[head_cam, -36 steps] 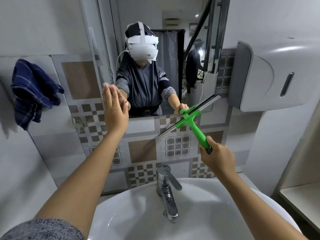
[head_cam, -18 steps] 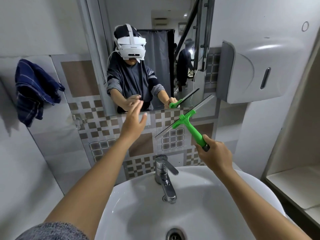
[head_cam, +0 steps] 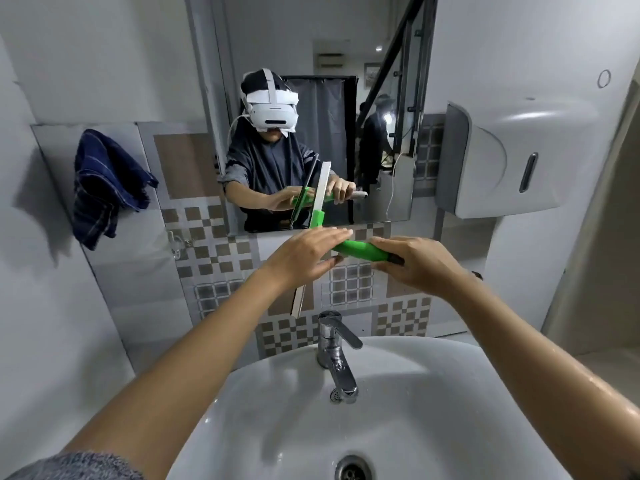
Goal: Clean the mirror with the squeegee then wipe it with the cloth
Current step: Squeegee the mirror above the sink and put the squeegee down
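The mirror point(head_cam: 377, 140) hangs on the wall above the sink and shows a person's reflection. My right hand point(head_cam: 419, 265) is shut on the rear end of the green squeegee point(head_cam: 360, 250), in front of the mirror's lower edge. The squeegee's handle lies roughly level and its blade stands nearly upright. My left hand point(head_cam: 304, 259) reaches over the front of the handle with fingers stretched flat on top and thumb below, not closed. A dark blue striped cloth point(head_cam: 104, 188) hangs on the left wall, well away from both hands.
A white sink point(head_cam: 433, 410) with a chrome faucet point(head_cam: 334, 355) sits directly below my arms. A white paper dispenser point(head_cam: 512, 157) juts from the wall to the right of the mirror. A shelf edge shows at the far right.
My left hand has left the mirror's left side and come down and right onto the squeegee handle. The squeegee has turned, so its blade went from slanted to nearly upright.
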